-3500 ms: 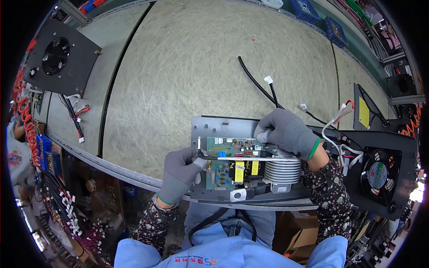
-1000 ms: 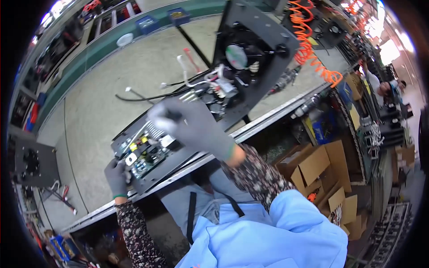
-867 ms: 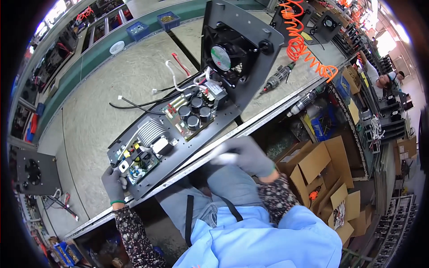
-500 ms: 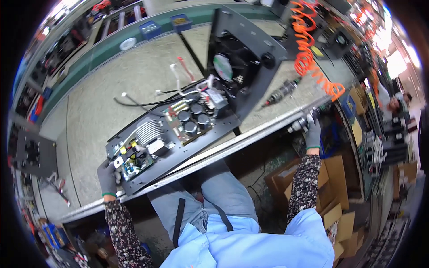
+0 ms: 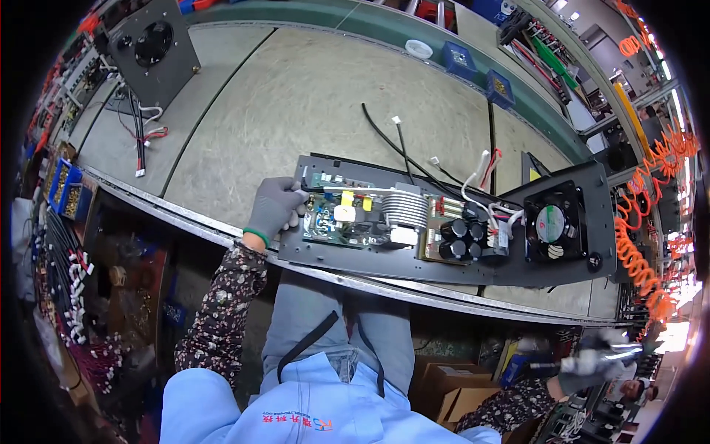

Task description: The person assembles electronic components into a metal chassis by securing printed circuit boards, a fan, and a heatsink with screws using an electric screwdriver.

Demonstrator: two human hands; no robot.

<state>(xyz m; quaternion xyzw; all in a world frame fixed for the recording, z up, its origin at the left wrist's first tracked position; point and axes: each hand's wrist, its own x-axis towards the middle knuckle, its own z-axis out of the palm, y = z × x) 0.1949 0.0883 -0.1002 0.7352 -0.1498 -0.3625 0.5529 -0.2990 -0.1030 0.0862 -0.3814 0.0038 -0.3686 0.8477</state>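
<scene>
My left hand (image 5: 274, 210), in a grey glove with a green cuff, is closed on the left end of a long dark metal panel (image 5: 340, 262). The panel carries a green circuit board (image 5: 323, 229), a silver wire coil (image 5: 404, 212), several black capacitors (image 5: 459, 240) and loose wires. At its right end is a black fan (image 5: 555, 222) in a dark plate. Off to the lower right, beyond the bench edge, my right hand (image 5: 578, 380) is closed around a silver power screwdriver (image 5: 568, 365) with a dark tip. Motion smears its fingers.
Another dark fan panel (image 5: 157, 53) stands at the far left, with a wire bundle (image 5: 140, 140) beside it. Blue parts trays (image 5: 500, 90) and a white dish (image 5: 418, 49) line the back. Orange coiled hoses (image 5: 634, 255) hang at right. A cardboard box (image 5: 451, 377) sits below the bench.
My view has swung, so the bench and panel sit differently in the picture. My right hand has moved from beside the bench edge to the lower right with the tool. My left hand keeps its hold.
</scene>
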